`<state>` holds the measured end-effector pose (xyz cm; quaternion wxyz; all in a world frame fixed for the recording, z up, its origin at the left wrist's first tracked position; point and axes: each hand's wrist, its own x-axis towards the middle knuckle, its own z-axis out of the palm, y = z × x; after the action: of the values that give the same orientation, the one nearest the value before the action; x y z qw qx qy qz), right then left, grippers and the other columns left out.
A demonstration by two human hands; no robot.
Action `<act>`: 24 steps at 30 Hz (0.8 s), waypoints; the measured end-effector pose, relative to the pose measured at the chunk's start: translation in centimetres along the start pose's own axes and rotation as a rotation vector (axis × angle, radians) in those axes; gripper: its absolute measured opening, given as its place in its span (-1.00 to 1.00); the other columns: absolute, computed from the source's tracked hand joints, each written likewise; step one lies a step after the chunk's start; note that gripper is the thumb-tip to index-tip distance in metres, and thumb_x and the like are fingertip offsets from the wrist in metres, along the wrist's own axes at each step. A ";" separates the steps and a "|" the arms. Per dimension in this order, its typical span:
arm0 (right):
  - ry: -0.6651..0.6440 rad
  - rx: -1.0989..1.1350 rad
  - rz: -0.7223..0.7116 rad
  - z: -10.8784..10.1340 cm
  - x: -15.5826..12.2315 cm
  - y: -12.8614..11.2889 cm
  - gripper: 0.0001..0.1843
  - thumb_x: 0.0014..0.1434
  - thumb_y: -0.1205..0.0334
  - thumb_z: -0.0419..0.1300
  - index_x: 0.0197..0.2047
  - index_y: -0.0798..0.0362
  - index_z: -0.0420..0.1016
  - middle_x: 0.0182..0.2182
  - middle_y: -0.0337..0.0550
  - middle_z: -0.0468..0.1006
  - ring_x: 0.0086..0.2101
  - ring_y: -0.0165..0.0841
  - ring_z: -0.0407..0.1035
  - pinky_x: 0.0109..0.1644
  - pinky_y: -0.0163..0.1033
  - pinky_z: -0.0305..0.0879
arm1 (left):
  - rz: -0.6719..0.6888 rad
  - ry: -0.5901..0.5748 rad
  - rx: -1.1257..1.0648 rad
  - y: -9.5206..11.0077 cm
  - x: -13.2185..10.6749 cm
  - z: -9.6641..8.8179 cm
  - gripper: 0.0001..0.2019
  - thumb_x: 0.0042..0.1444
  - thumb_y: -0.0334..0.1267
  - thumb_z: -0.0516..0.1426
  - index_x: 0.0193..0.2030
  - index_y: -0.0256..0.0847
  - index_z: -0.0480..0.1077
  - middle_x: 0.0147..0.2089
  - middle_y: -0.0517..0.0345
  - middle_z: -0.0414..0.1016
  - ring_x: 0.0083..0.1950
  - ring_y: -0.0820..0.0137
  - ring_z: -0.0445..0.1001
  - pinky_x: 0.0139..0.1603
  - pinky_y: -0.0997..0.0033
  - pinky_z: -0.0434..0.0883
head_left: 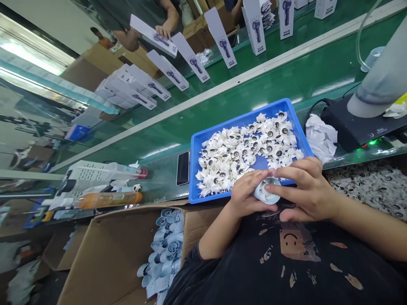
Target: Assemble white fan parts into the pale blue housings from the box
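My left hand is wrapped around a white round plastic housing, held just above my lap at the near edge of a blue tray. My right hand presses its fingers onto the top of the same housing. The tray holds several small white fan impellers with dark centres. Whether an impeller sits inside the housing is hidden by my fingers.
A cardboard box at lower left holds several pale blue housings. A phone, glue bottles, crumpled paper, a black device and a second pile of impellers surround the tray. White product boxes ride the green conveyor; another person's hand holds one.
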<state>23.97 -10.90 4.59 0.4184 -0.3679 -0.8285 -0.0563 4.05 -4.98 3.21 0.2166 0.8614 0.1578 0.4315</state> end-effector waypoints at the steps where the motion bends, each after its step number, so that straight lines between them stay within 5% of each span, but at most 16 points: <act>1: -0.010 -0.009 0.006 0.0 0.0 0.0 -0.41 0.37 -0.19 -0.18 -0.04 0.00 0.53 -0.08 -0.05 0.47 -0.09 -0.19 0.19 -0.02 -0.04 0.05 | -0.001 0.003 -0.006 0.0 0.0 0.0 -0.22 0.04 0.16 0.21 0.35 -0.06 0.13 0.01 -0.05 0.58 -0.03 0.25 0.60 -0.02 0.29 0.55; 12: 0.011 0.060 0.068 0.1 -0.1 -0.2 -0.34 0.38 -0.17 -0.24 -0.22 0.03 0.58 -0.20 -0.04 0.47 -0.14 -0.22 0.20 -0.04 -0.04 0.05 | 0.020 0.006 -0.010 -0.5 -0.2 0.3 -0.22 0.03 0.15 0.22 0.35 -0.09 0.14 0.02 -0.08 0.58 -0.02 0.25 0.59 -0.04 0.30 0.54; 16: 0.002 0.099 0.101 0.2 -0.2 -0.4 -0.31 0.36 -0.23 -0.26 -0.10 0.04 0.57 -0.09 0.00 0.44 -0.10 -0.18 0.20 -0.01 -0.01 0.07 | 0.036 0.031 -0.002 -0.6 -0.2 0.3 -0.20 0.02 0.17 0.23 0.34 -0.09 0.15 -0.01 -0.09 0.59 -0.04 0.25 0.60 -0.05 0.28 0.53; 19: 0.042 0.139 0.116 0.3 -0.3 -0.7 -0.34 0.37 -0.17 -0.24 -0.24 0.02 0.58 -0.17 -0.04 0.45 -0.12 -0.21 0.20 -0.02 -0.02 0.08 | 0.011 0.040 -0.005 -0.7 -0.4 0.2 -0.22 0.04 0.18 0.21 0.35 -0.08 0.13 0.01 -0.10 0.58 -0.04 0.23 0.60 -0.03 0.23 0.52; 24: 0.004 0.123 0.122 0.1 -0.4 -1.0 -0.32 0.35 -0.21 -0.24 -0.09 0.02 0.59 -0.06 0.01 0.43 -0.08 -0.15 0.19 0.03 0.04 0.09 | 0.013 0.045 0.008 -0.7 -0.8 0.2 -0.22 0.05 0.20 0.18 0.35 -0.08 0.12 0.00 -0.12 0.58 -0.04 0.21 0.59 0.02 0.18 0.49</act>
<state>23.41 -11.79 4.50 0.4446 -0.3911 -0.8056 0.0198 3.70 -4.76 2.19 0.2066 0.8533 0.1587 0.4516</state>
